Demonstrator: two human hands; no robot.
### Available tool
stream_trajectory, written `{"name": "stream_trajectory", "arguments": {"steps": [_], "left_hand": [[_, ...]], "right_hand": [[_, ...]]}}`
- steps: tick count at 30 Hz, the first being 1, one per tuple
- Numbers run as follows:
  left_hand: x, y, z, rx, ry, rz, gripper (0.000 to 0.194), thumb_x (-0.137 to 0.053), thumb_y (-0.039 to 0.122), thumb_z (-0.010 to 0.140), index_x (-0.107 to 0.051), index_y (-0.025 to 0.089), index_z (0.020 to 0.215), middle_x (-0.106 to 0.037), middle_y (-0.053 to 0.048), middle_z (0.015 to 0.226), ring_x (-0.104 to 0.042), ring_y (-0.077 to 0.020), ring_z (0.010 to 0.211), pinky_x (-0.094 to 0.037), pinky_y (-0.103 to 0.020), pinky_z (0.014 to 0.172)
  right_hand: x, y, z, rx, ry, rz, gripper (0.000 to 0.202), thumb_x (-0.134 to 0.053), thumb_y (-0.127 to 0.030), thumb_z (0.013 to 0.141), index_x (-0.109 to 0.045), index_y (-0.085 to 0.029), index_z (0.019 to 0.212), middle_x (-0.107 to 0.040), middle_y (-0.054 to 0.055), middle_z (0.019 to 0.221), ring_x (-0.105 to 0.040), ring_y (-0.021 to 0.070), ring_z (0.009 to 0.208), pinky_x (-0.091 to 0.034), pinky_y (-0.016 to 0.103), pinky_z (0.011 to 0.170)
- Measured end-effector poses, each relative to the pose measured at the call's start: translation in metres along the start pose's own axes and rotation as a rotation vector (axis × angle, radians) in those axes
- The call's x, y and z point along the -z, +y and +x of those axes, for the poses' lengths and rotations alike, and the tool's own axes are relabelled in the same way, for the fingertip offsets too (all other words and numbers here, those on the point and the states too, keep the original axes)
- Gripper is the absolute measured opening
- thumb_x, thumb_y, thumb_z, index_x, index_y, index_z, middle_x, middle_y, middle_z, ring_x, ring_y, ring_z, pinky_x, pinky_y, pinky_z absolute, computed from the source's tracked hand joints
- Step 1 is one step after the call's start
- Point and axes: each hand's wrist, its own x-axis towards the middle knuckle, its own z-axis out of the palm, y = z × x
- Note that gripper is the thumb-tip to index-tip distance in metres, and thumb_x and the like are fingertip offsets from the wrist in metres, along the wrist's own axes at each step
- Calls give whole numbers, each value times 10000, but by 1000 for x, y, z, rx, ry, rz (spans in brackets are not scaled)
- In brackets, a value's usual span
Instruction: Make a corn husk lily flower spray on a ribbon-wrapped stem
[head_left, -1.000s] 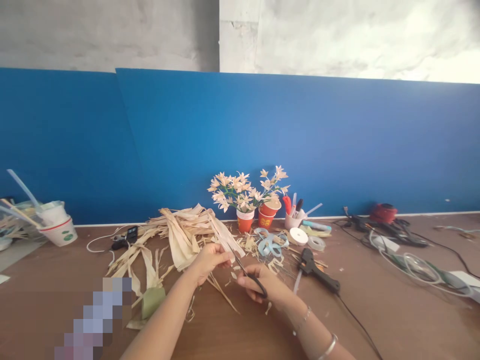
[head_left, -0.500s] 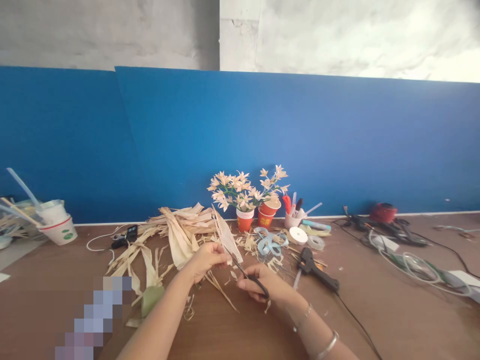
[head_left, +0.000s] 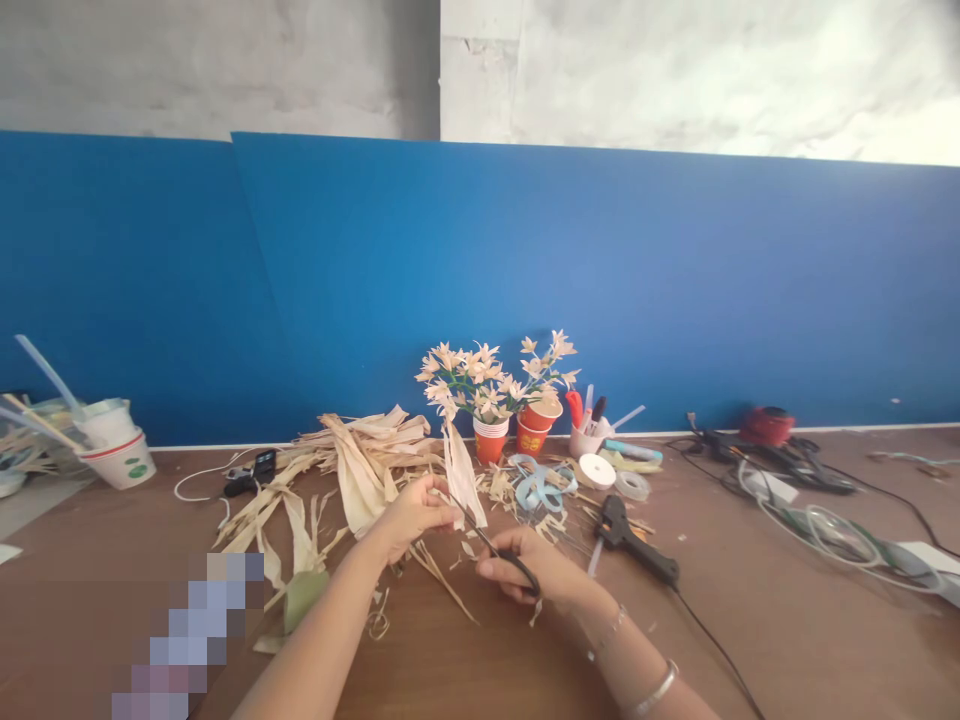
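My left hand [head_left: 420, 515] is closed in a pinch, its fingertips at the edge of a pale, dried corn husk piece [head_left: 463, 468]. The husk stands up beyond the fingertips, its pinched edge partly hidden. In my right hand [head_left: 521, 568] are dark-handled scissors [head_left: 517, 568], with fingers wrapped around the loops. The blades point up and left, reaching past the husk's lower end to my left fingertips. Behind the hands lies a heap of dried husks [head_left: 360, 455], and small off-cuts are scattered around the blades.
Husk flowers stand in red paper cups [head_left: 491, 442] at the back. A black glue gun [head_left: 637, 540] with a cord lies right of my right hand. Nearby are blue ribbon [head_left: 544, 488], a white spool [head_left: 597, 471] and a pen cup [head_left: 586, 440]. Another paper cup [head_left: 120, 465] stands far left.
The husk piece has shifted, its upper end swinging right so that it stands more upright. Both hands and the scissors stay in nearly the same place.
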Motion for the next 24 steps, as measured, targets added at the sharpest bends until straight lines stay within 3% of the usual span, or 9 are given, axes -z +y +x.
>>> {"name": "stream_trajectory", "arguments": {"steps": [4,9,14,24], "left_hand": [[-2,3,0,-8,7,-12,403,-792,335,578,-569,165,867,-649,-1,676,-586,-131,608,-438,-261,628],[-7,5,1,-62,108,80,309,-682,446,673,-567,161,644,-542,36,538,-494,-103,524,-385,-233,563],[-11,4,2,-75,198,159,317,-659,416,664,-507,168,538,-484,54,484,-436,-89,484,-340,-219,527],[-14,7,3,9,328,110,246,-648,354,636,-509,176,537,-542,40,498,-536,-120,500,-442,-229,500]], "right_hand": [[0,-1,0,4,-6,-9,382,-695,-507,688,-601,-140,731,-436,-82,411,-319,32,346,-198,160,336],[0,1,1,-5,-23,-11,369,-706,-492,683,-607,-138,718,-434,-83,403,-326,32,341,-206,156,329],[1,1,3,-42,-33,-52,374,-724,-485,661,-617,-131,715,-451,-83,398,-343,30,329,-229,145,317],[1,2,2,-122,-74,-135,393,-682,-514,685,-636,-134,774,-549,-55,462,-427,39,341,-316,127,324]]}}
